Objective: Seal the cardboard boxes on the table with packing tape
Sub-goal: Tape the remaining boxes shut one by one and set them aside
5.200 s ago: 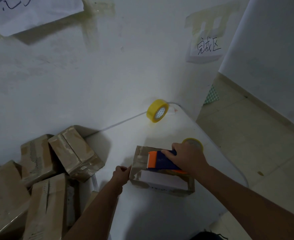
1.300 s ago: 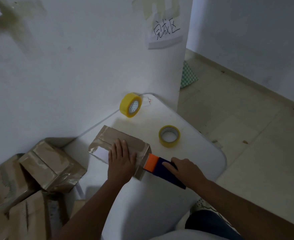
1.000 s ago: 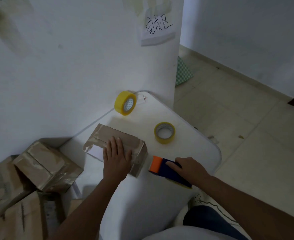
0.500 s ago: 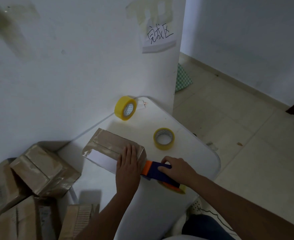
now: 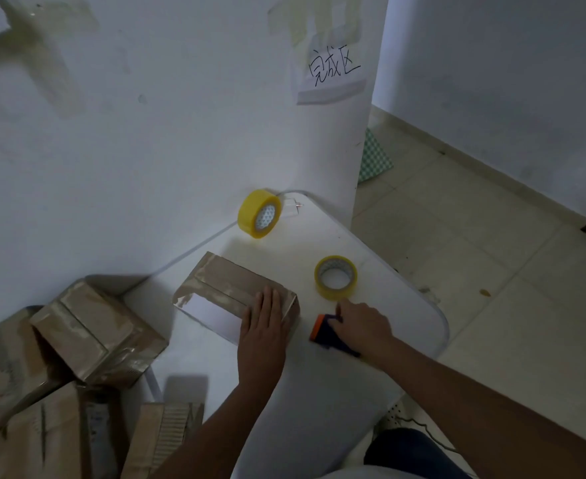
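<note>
Since half a second ago, right hand (image 5: 362, 324) pulls the tape dispenser (image 5: 326, 331) away from the box (image 5: 226, 285), fingers grasping it. Left hand (image 5: 263, 326) presses flat, fingers straight, probably to smooth the tape.

The tape dispenser (image 5: 322, 331) is now drawn clear of the cardboard box (image 5: 229, 288), and the left hand (image 5: 263, 326) is laid flat at its right end.

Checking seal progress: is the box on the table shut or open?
Shut: the box has flaps flat, glossy tape over its top, left hand pressing it.
</note>
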Demonstrator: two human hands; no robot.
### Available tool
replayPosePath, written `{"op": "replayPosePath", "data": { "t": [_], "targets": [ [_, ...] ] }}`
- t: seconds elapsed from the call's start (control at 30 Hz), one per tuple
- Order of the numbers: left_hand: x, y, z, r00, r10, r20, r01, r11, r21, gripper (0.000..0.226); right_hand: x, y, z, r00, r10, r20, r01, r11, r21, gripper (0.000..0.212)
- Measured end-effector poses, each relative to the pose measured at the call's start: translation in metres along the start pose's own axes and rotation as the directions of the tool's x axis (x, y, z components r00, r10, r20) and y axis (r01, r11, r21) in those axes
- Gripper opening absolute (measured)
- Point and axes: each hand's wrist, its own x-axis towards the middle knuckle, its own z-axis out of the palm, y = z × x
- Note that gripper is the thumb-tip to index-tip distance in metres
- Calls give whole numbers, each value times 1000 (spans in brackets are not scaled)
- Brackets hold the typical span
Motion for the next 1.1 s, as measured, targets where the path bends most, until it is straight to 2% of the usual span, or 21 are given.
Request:
{"op": "replayPosePath", "data": {
  "t": [0.07, 0.13, 0.23, 0.33, 0.4, 0.47, 0.53, 0.6, 0.67, 0.7, 0.73, 0.77, 0.8, 0.87, 0.9, 0.93, 1.0, 1.03, 1.07, 1.1],
  "targets": [
    [-4, -9, -1, 999, 49, 4, -49, 999, -16, 58, 0, 10, 1, 995, -31, -94, 22, 995, -92, 36],
    [-8, -22, -4, 991, 124, 57, -123, 992, -27, 72, 1, 17, 7, 992, -71, -105, 60, 993, -106, 37],
    [-16, -43, -14, 961, 230, 154, -228, 973, -36, 78, 3, 17, 29, 990, -130, 58, 131, 991, -21, 46],
    [-25, -56, -21, 978, 156, 141, -157, 988, -3, 96, -2, 14, 54, 975, -137, 177, 140, 990, -2, 59],
    [-31, -58, -22, 987, 83, 136, -90, 995, 49, 113, -1, 18, 60, 985, -149, 83, 155, 985, -80, 55],
    [-38, -60, -21, 989, 56, 138, -66, 995, 73, 124, -1, 10, 66, 956, -277, -101, 265, 957, -117, 42],
    [-42, -60, -21, 987, 57, 149, -66, 996, 55, 129, -11, -7, 64, 906, -413, -88, 422, 896, 135, 33],
    [-41, -59, -21, 985, 69, 155, -76, 996, 43, 126, -17, -26, 61, 865, -494, 84, 434, 823, 366, 40],
    [-38, -59, -20, 984, 78, 159, -87, 995, 55, 121, -16, -46, 62, 821, -544, 170, 416, 776, 473, 45],
    [-38, -58, -20, 984, 74, 162, -85, 994, 64, 119, -19, -74, 71, 845, -511, 157, 365, 767, 528, 45],
    [-38, -58, -20, 984, 67, 168, -80, 994, 73, 119, -15, -97, 84, 901, -426, 85, 342, 816, 466, 46],
    [-39, -58, -21, 983, 62, 174, -76, 994, 74, 118, -14, -108, 84, 961, -269, 65, 234, 916, 325, 48],
    [-40, -58, -21, 982, 60, 180, -73, 995, 69, 118, -11, -114, 104, 986, -116, 118, 76, 949, 305, 49],
    [-43, -60, -22, 978, 60, 199, -74, 995, 65, 120, -10, -107, 102, 963, -175, 204, 130, 968, 215, 44],
    [-44, -61, -24, 976, 63, 209, -79, 995, 67, 120, -1, -85, 91, 936, -221, 274, 146, 951, 271, 39],
    [-44, -63, -26, 973, 77, 217, -93, 994, 65, 120, 5, -60, 86, 916, -220, 334, 102, 936, 337, 35],
    [-44, -70, -28, 962, 133, 238, -149, 988, 50, 119, 8, -18, 75, 959, -134, 249, 34, 929, 370, 28],
    [-43, -74, -29, 954, 168, 247, -183, 982, 38, 120, 7, -17, 73, 987, -85, 137, 21, 911, 412, 24],
    [-41, -79, -30, 949, 199, 246, -212, 977, 29, 121, 3, -13, 69, 997, -82, 1, 74, 906, 416, 18],
    [-38, -81, -31, 945, 221, 243, -234, 972, 27, 123, -1, -11, 69, 995, -62, -84, 89, 923, 373, 11]
  ]
}}
